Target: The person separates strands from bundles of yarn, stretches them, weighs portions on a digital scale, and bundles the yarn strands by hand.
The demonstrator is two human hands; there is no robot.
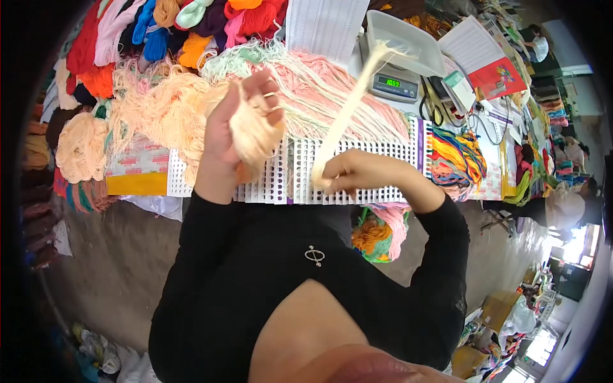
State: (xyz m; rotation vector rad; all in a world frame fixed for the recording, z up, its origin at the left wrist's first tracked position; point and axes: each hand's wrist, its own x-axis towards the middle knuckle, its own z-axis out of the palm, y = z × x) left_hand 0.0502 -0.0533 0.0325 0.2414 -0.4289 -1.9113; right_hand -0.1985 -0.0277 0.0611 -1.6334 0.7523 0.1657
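Clamp the lower end of the cream strands [345, 110] in the right grip [369, 171], slanting toward frame's upper right (with peach yarn [257, 133] clasped in the left grip [223, 131]).

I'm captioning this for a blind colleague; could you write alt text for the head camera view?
A bare left hand holds a loose peach yarn bundle while the right hand grips a straight cream hank, with white perforated strips beneath. Colourful yarn piles lie beyond, with a digital scale toward the right.

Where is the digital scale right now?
In the head view, the digital scale stands right of centre near the top, beyond the right hand and beside the pink-and-white yarn.
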